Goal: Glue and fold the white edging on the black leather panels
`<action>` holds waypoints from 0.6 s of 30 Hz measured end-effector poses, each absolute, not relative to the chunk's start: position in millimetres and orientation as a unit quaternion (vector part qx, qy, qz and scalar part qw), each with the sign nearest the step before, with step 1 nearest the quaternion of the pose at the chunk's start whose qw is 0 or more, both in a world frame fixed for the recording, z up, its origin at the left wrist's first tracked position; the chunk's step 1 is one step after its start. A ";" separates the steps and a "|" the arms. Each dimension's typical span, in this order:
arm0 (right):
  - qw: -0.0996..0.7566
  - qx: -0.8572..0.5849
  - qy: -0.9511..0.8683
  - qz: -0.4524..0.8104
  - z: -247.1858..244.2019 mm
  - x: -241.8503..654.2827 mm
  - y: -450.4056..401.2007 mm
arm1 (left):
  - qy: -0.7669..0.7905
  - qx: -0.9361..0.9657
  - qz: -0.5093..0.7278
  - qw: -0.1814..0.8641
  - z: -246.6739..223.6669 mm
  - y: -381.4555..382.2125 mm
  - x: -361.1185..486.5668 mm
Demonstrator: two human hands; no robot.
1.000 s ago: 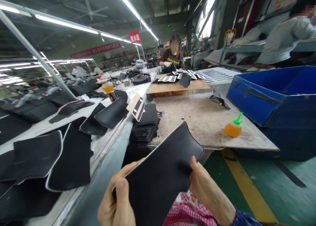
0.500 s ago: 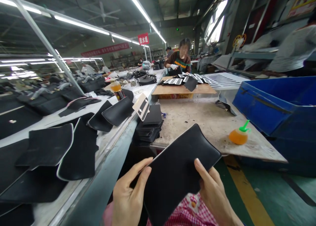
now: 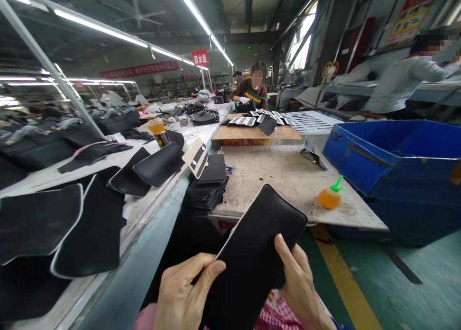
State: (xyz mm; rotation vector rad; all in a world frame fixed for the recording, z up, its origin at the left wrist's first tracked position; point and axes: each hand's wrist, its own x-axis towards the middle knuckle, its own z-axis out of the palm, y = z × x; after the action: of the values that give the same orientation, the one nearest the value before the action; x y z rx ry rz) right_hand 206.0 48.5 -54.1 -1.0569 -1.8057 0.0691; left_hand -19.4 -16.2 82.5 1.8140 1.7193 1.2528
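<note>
While both hands (image 3: 185,291) pinch a black panel (image 3: 252,248), the red sign (image 3: 200,57) reads "胶水组".

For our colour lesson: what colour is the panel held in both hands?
The panel is black, in the head view.

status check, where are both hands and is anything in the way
Left hand pinching black panel by its pale edge. Right hand gripping the opposite edge. Nothing seen blocking; orange bottle apart, on the worktable beyond.

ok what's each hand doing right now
Left hand: closed on the edge of the black panel.
Right hand: closed on the panel's opposite edge.
</note>
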 end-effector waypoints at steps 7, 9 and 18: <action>0.480 -0.453 -0.747 -0.078 -37.2 194.1 39.0 | 0.559 0.699 0.446 0.023 72.9 -8.9 -12.0; 0.461 -0.471 -0.746 -0.097 -41.5 191.2 34.8 | 0.559 0.694 0.453 -0.007 72.7 -9.7 -6.2; 0.449 -0.452 -0.771 -0.002 -54.0 186.7 19.8 | 0.572 0.679 0.460 -0.003 68.4 -5.0 -8.6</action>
State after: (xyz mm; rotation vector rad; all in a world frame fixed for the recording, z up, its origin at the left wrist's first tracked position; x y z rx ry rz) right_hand 186.7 19.8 -54.0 -1.1175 -1.9071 -0.0050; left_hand -8.6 -5.0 68.4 2.1382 1.8009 1.4480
